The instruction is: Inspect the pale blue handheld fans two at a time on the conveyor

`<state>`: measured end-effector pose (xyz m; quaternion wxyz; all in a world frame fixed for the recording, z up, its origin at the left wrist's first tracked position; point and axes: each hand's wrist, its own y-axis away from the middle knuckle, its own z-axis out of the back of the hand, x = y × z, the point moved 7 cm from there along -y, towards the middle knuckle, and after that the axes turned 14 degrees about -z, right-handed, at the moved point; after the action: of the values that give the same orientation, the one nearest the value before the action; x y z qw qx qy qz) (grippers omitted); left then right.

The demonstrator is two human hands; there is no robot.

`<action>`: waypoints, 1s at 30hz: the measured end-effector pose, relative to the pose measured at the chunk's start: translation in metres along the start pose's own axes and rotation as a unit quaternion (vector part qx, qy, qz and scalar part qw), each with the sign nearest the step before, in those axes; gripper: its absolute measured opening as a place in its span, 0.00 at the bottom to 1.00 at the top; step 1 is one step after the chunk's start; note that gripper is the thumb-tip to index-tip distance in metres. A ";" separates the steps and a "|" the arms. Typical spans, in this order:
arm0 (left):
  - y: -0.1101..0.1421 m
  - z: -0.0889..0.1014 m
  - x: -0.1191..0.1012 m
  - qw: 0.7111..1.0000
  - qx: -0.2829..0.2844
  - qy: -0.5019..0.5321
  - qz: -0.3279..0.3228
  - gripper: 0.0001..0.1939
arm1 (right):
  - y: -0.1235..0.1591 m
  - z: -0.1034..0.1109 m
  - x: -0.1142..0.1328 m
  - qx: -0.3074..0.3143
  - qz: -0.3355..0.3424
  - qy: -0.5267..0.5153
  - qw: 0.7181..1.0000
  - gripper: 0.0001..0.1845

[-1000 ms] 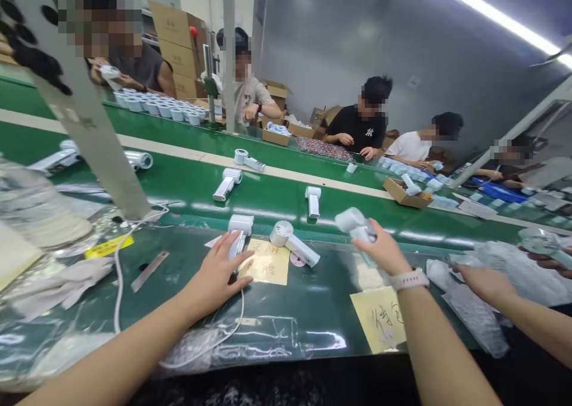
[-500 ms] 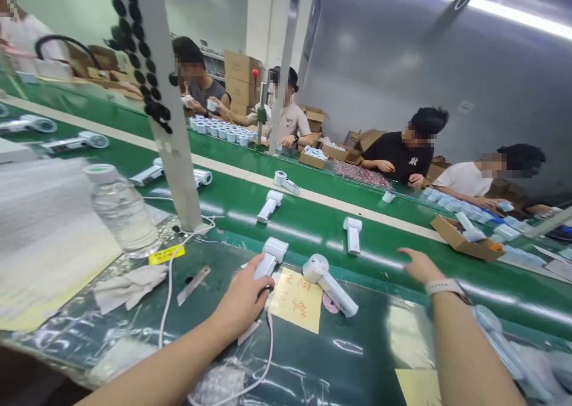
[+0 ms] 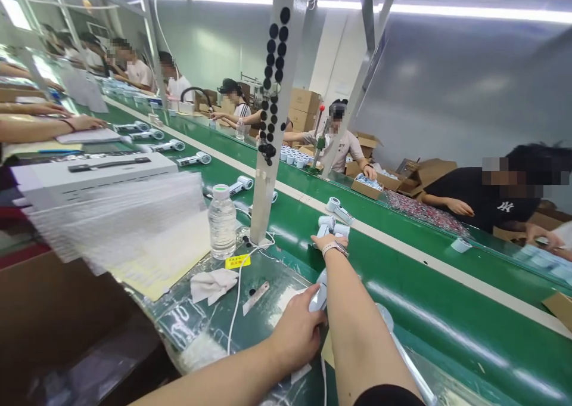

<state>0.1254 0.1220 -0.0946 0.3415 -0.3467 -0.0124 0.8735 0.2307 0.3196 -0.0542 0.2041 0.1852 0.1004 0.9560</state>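
Note:
My left hand (image 3: 297,328) is closed around the handle of a pale blue-white handheld device (image 3: 319,297) at the bench's edge; my right forearm hides part of it. Reaching across to the green belt, my right hand (image 3: 328,243) is closed over a similar handheld device (image 3: 342,230) with a round head. Its fingers are partly hidden by the hand itself. Touching or just beside it lies another such device (image 3: 326,222). A further one (image 3: 340,210) rests on the belt behind them. Right of my forearm, a round-headed device (image 3: 385,318) is partly covered.
Left of a metal post (image 3: 263,203) stands a water bottle (image 3: 222,224). A crumpled tissue (image 3: 214,285), a metal strip (image 3: 256,298) and a white cable (image 3: 233,316) lie on the bench. Several devices (image 3: 194,158) line the belt. Co-workers sit across it, by a small carton (image 3: 366,188).
The view has swung left. My right hand has moved from the right to the belt devices, crossing in front of my left hand, and has closed on one. My left hand keeps its device.

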 end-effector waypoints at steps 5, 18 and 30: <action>0.004 0.005 0.008 0.996 -0.046 0.070 0.011 0.12 | 0.032 0.028 -0.010 0.024 0.011 -0.102 0.994 0.17; 0.035 0.034 -0.037 0.635 -0.221 0.733 0.100 0.24 | 0.245 -0.006 -0.098 0.068 0.251 -0.376 0.889 0.33; 0.064 0.073 -0.034 0.629 -0.199 0.751 0.031 0.28 | 0.259 -0.083 -0.119 0.068 0.125 -0.384 0.912 0.12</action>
<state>0.0609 0.0682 -0.0348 0.1275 -0.9424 0.0854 0.2973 0.2075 0.0266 -0.0981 0.0924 0.5621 0.0549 0.8200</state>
